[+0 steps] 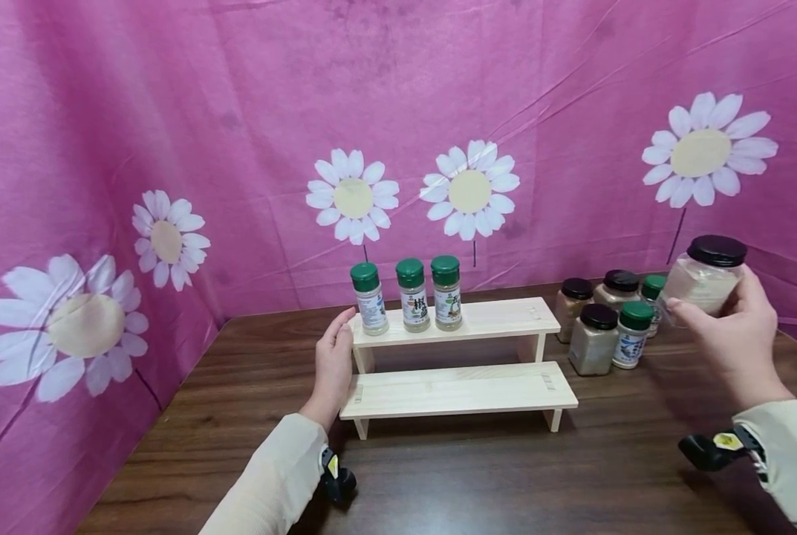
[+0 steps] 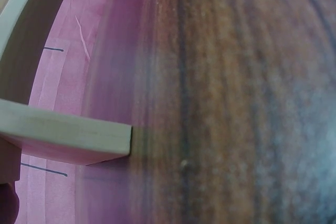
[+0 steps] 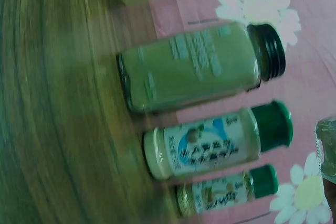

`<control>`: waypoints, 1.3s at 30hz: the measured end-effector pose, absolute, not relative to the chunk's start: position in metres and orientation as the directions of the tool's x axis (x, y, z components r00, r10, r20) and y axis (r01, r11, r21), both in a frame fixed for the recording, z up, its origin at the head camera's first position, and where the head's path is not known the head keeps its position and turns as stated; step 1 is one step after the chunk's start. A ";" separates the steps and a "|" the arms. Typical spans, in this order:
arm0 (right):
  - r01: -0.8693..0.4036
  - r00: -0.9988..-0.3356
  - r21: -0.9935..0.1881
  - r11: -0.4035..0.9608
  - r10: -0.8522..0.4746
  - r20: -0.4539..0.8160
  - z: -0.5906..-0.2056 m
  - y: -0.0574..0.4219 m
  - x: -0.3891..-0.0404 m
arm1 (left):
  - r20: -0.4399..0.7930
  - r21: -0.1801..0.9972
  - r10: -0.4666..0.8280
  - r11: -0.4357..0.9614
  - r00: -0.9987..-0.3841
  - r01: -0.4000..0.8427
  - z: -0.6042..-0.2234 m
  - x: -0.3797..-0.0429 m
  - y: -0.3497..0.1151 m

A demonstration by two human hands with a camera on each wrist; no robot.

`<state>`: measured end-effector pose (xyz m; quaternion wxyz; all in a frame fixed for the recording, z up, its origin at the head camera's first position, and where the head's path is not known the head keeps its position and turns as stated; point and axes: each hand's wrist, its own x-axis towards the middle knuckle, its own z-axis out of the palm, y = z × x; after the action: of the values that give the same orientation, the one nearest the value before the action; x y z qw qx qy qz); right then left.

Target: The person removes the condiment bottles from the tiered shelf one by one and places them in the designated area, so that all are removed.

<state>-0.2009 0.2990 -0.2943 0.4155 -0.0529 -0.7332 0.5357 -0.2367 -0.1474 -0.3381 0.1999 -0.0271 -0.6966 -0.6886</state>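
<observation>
My right hand [image 1: 746, 342] grips a square clear jar [image 1: 702, 286] with a black lid and pale powder inside, lifted above the table at the right. Its edge shows at the far right of the right wrist view. My left hand [image 1: 334, 364] rests against the left end of a two-tier wooden shelf rack [image 1: 458, 390], fingers extended along the upper tier; some of them are hidden. On that tier stand three green-capped spice shakers: a left shaker [image 1: 373, 308], a middle shaker [image 1: 414, 301] and a right shaker [image 1: 447, 297]. The lower tier is bare wood.
Right of the rack stand black-lidded jars, a front jar [image 1: 593, 342] and two behind. Beside them are a green-capped shaker [image 1: 630, 338] and a smaller-looking shaker [image 3: 223, 190] farther back. A pink daisy-print cloth [image 1: 258, 134] hangs behind the dark wooden table [image 1: 251, 386].
</observation>
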 end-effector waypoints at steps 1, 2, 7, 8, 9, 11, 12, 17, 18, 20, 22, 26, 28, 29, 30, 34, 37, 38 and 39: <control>-0.361 -0.653 -0.833 0.418 0.524 0.546 -0.296 0.302 -0.202 | 0.313 0.949 -0.240 0.050 -0.919 0.311 -0.338 -0.236 -0.147; -0.352 -0.659 -0.837 0.419 0.523 0.540 -0.298 0.305 -0.202 | 0.313 0.949 -0.243 0.055 -0.918 0.309 -0.338 -0.236 -0.147; -0.330 -0.705 -0.822 0.464 0.458 0.542 -0.312 0.322 -0.207 | 0.317 0.948 -0.237 0.037 -0.918 0.317 -0.338 -0.236 -0.147; -0.327 -0.716 -0.818 0.473 0.440 0.541 -0.315 0.326 -0.208 | 0.319 0.947 -0.236 0.035 -0.918 0.320 -0.338 -0.236 -0.147; -0.327 -0.727 -0.814 0.480 0.422 0.542 -0.318 0.330 -0.209 | 0.320 0.946 -0.234 0.031 -0.918 0.322 -0.338 -0.236 -0.147; -0.325 -0.752 -0.812 0.484 0.388 0.532 -0.324 0.338 -0.212 | 0.324 0.945 -0.234 0.030 -0.917 0.326 -0.337 -0.237 -0.147; -0.327 -0.763 -0.810 0.486 0.370 0.530 -0.326 0.341 -0.212 | 0.322 0.945 -0.236 0.031 -0.917 0.324 -0.337 -0.237 -0.146; -0.364 -0.806 -0.812 0.456 0.283 0.520 -0.338 0.354 -0.218 | 0.312 0.949 -0.235 0.028 -0.921 0.314 -0.337 -0.236 -0.146; -0.365 -0.815 -0.815 0.451 0.269 0.513 -0.340 0.356 -0.219 | 0.309 0.950 -0.235 0.027 -0.922 0.312 -0.337 -0.236 -0.146; -0.337 -0.837 -0.819 0.465 0.250 0.486 -0.344 0.359 -0.221 | 0.308 0.950 -0.235 0.032 -0.922 0.310 -0.337 -0.236 -0.146; -0.294 -0.858 -0.820 0.491 0.242 0.453 -0.347 0.361 -0.222 | 0.312 0.949 -0.233 0.034 -0.921 0.313 -0.337 -0.236 -0.147; -0.259 -0.886 -0.820 0.511 0.213 0.413 -0.352 0.362 -0.224 | 0.318 0.947 -0.232 0.039 -0.919 0.318 -0.337 -0.236 -0.147; -0.253 -0.895 -0.819 0.515 0.198 0.401 -0.354 0.363 -0.225 | 0.315 0.948 -0.232 0.041 -0.920 0.315 -0.337 -0.236 -0.147; -0.249 -0.900 -0.819 0.516 0.189 0.393 -0.355 0.364 -0.225 | 0.315 0.949 -0.233 0.043 -0.920 0.314 -0.337 -0.236 -0.147; -0.247 -0.905 -0.823 0.512 0.182 0.384 -0.356 0.364 -0.225 | 0.313 0.949 -0.234 0.044 -0.921 0.311 -0.337 -0.236 -0.147; -0.233 -0.922 -0.826 0.513 0.155 0.356 -0.363 0.366 -0.225 | 0.308 0.951 -0.235 0.043 -0.922 0.307 -0.337 -0.235 -0.147; -0.251 -0.924 -0.838 0.484 0.138 0.356 -0.366 0.367 -0.225 | 0.312 0.949 -0.232 0.035 -0.921 0.313 -0.337 -0.234 -0.147; -0.257 -0.925 -0.849 0.461 0.137 0.354 -0.367 0.367 -0.225 | 0.317 0.948 -0.231 0.032 -0.920 0.318 -0.337 -0.234 -0.146; -0.262 -0.926 -0.859 0.440 0.137 0.352 -0.368 0.367 -0.225 | 0.323 0.945 -0.229 0.031 -0.918 0.324 -0.337 -0.234 -0.147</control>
<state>-0.2252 0.3672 -0.3681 0.1888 0.0377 -0.8273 0.5277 -0.2344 -0.1465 -0.3370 0.1992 -0.0344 -0.6900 -0.6951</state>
